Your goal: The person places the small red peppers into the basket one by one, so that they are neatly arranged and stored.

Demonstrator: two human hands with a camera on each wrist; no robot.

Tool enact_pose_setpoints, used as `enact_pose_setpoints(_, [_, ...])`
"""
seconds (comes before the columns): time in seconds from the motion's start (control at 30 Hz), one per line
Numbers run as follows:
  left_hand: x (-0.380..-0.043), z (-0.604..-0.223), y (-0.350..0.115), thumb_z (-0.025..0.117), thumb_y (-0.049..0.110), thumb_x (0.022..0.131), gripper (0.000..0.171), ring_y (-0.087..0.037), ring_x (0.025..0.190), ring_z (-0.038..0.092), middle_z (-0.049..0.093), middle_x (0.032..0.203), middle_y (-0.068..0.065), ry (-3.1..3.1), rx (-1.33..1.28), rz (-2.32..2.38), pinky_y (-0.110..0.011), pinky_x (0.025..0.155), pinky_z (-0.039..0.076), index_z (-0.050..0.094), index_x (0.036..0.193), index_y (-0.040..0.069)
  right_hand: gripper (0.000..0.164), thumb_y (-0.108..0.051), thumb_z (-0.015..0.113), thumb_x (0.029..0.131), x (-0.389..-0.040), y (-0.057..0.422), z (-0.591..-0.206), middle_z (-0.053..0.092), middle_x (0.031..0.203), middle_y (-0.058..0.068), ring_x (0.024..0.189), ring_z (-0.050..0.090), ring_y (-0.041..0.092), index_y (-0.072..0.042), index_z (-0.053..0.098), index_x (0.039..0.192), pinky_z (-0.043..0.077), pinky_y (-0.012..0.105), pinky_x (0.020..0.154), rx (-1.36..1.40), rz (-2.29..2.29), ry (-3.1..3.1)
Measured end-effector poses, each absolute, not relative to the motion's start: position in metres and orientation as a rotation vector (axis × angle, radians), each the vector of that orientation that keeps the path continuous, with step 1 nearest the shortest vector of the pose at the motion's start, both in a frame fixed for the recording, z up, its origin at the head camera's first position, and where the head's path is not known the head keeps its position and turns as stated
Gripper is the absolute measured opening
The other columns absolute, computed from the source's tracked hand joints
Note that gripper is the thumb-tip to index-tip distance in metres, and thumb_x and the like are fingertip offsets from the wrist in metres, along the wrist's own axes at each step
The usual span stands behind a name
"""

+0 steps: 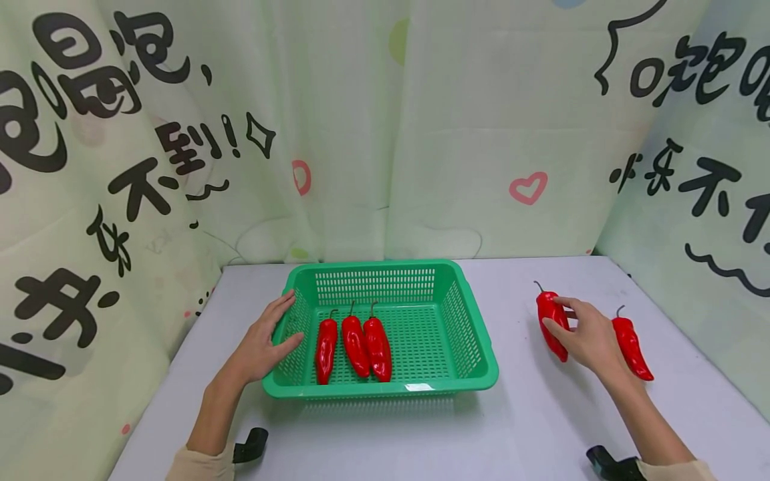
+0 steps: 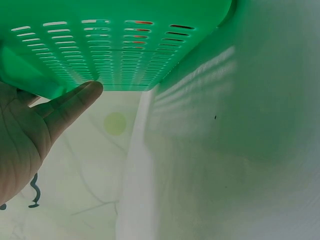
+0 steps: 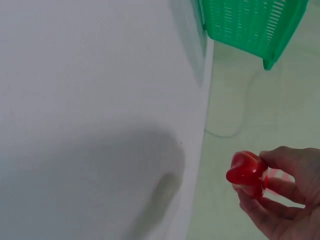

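My right hand (image 1: 586, 334) pinches a glossy red chili pepper (image 1: 550, 321) between thumb and fingers, its curved stem pointing up. In the right wrist view the pepper (image 3: 247, 172) is seen end-on, held above the white table. A second red pepper (image 1: 633, 347) lies just right of that hand. My left hand (image 1: 265, 341) rests on the left side of the green plastic basket (image 1: 475, 347), fingers extended along its rim. The left wrist view shows a straight digit against the slotted wall (image 2: 95, 55). Inside the basket, three red peppers (image 1: 355, 344) lie side by side toward the left.
The white table (image 1: 385, 441) ends at a pale green curtain (image 1: 469, 100) with black lettering and hearts, which surrounds it at the back and sides. Black wrist straps (image 1: 251, 446) show at both sleeves. The basket's right half shows its bare slotted floor.
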State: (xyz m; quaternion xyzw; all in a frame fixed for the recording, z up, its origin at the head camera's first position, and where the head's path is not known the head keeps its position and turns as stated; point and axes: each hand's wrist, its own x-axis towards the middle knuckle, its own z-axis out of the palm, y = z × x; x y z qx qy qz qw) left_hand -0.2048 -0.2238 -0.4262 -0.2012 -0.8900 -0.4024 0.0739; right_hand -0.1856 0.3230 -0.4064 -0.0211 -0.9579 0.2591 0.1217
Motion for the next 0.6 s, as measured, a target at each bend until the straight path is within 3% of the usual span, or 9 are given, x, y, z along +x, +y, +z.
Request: enact_pose_setpoints(0.6, [-0.205,-0.426,-0.224,0.065,0.019,0.096,0.072,-0.045,0.150,0.027,0.029,0.165,-0.018,-2.673,-0.603,-1.218,-0.071,0.110,0.034,0.034,0.157,-0.002,0.068,-0.012,0.082,0.084,-0.175,0.287,-0.380,0.052,0.133,0.034,0.111,0.055,0.053,0.006,0.051,0.142,0.060,0.060,0.072,0.032,0.794,-2.700])
